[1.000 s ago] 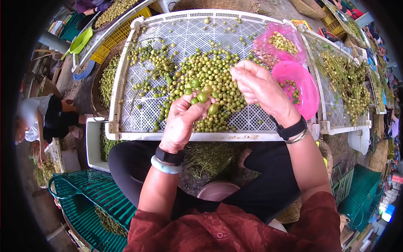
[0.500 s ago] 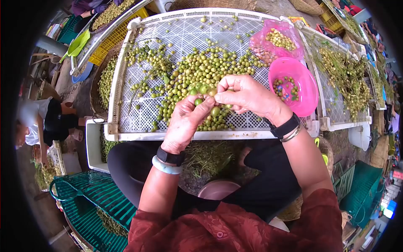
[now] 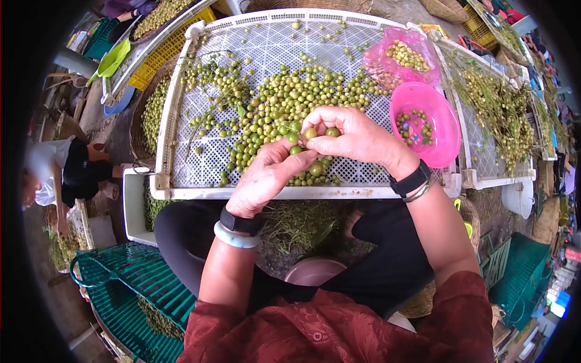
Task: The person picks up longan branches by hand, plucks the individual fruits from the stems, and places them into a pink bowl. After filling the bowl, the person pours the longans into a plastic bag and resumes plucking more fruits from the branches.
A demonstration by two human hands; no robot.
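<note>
The left hand point(image 3: 266, 175) and right hand point(image 3: 357, 140) pinched a fruit cluster point(image 3: 293, 137) mid-frame, with many fruits point(image 3: 296, 94) already loose and stalked bunches point(image 3: 225, 88) upper left unpicked.

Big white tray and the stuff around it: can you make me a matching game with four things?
1. Left hand
2. White tray
3. Bright pink bowl
4. Dull pink bowl

A. Beside the pink bag
B. Wears a pale bangle at its wrist
C. Low down, between the legs
D. Under the loose green fruits

Pairs: 1-B, 2-D, 3-A, 4-C
</note>
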